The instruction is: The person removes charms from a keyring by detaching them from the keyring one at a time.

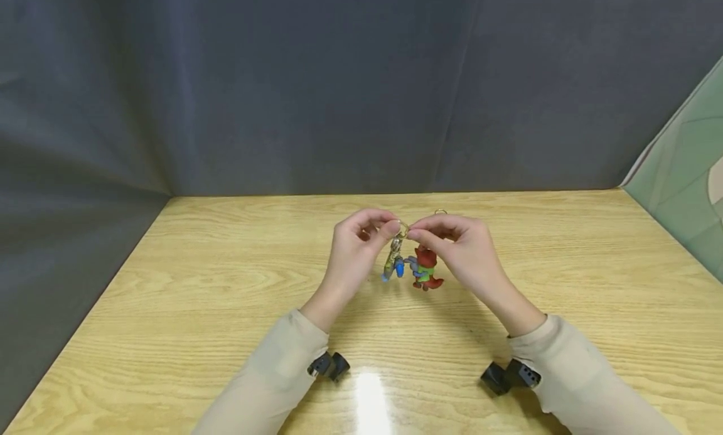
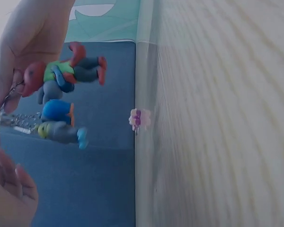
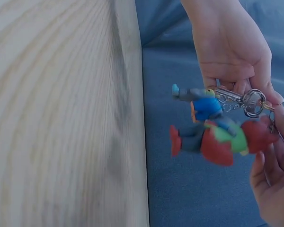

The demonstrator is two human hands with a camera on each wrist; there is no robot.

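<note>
Both hands are raised a little above the wooden table, fingertips meeting at a metal key ring. My left hand pinches the ring from the left and my right hand from the right. Two small figures dangle beneath it: a blue and grey one on a short chain and a red fox in a green shirt. In the right wrist view the silver key ring sits between the left hand and my right fingers, with the blue figure above the red fox.
A small ring-like item lies on the table just behind my right hand; in the left wrist view it shows as a pale pink blur. Dark grey cloth walls the table at the back and left. A green panel stands at right.
</note>
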